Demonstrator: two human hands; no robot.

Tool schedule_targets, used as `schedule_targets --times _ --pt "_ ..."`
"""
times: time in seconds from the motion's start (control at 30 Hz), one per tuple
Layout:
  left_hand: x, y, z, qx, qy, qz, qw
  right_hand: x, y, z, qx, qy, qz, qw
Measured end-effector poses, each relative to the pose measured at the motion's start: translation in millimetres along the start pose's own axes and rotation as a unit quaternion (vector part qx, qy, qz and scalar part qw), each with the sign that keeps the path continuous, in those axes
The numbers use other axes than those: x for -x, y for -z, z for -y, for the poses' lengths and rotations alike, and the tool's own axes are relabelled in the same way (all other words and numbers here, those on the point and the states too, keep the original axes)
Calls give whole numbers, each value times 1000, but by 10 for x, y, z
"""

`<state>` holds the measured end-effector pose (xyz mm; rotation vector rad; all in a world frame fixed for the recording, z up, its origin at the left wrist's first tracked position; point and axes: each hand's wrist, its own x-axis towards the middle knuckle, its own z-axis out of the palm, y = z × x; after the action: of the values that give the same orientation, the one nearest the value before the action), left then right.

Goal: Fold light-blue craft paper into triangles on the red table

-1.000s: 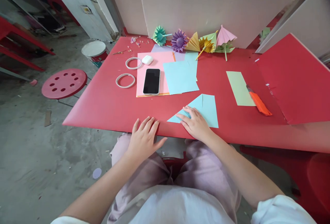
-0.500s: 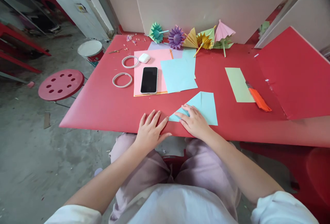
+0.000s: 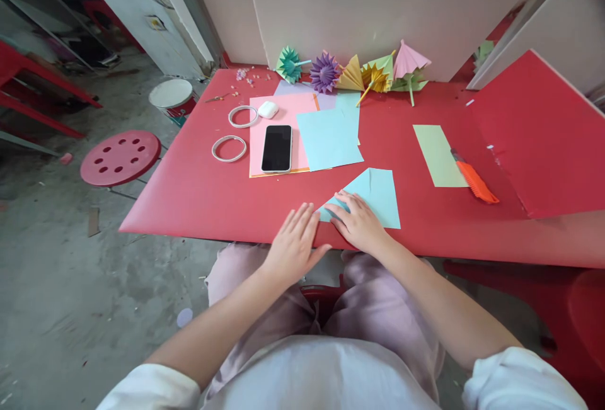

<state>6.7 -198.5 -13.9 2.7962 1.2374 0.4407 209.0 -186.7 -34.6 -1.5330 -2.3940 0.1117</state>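
A light blue folded paper point(image 3: 375, 196) lies near the front edge of the red table point(image 3: 198, 189). My right hand point(image 3: 357, 224) rests flat on the paper's left corner with its fingers spread, pressing it down. My left hand point(image 3: 295, 243) lies open on the table edge just left of the paper's tip, its fingers stretched out and close to the paper, holding nothing.
Further back lie a phone point(image 3: 276, 148) on pink paper, a blue sheet point(image 3: 329, 139), an earbud case point(image 3: 268, 109) and two white rings point(image 3: 229, 148). Folded paper umbrellas point(image 3: 373, 73) line the wall. A green strip point(image 3: 437, 155) and orange cutter point(image 3: 475, 182) lie at right. A red stool point(image 3: 120, 158) stands at left.
My left hand has slid right along the table edge toward the blue paper's tip. My right hand has stayed on the paper.
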Motion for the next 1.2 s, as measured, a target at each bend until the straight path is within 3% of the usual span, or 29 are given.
schedule_targets --times 0.1,0.23,0.47,0.73,1.2 --pt "-174 -173 -222 41 -10 11 999 7 -10 -9 -27 -3 -6 1000" --pt "-274 -287 -299 49 7 24 998 7 -13 -41 -58 -3 -6 998" --pt "-276 -245 -289 63 25 -5 998 -20 51 -51 -70 -1 21 997" --pt "-300 -283 -284 22 -3 -9 1000 -158 162 -21 1 -28 26 999" --pt "-296 -285 -298 11 6 -29 1000 -261 249 -417 45 -117 37 991"
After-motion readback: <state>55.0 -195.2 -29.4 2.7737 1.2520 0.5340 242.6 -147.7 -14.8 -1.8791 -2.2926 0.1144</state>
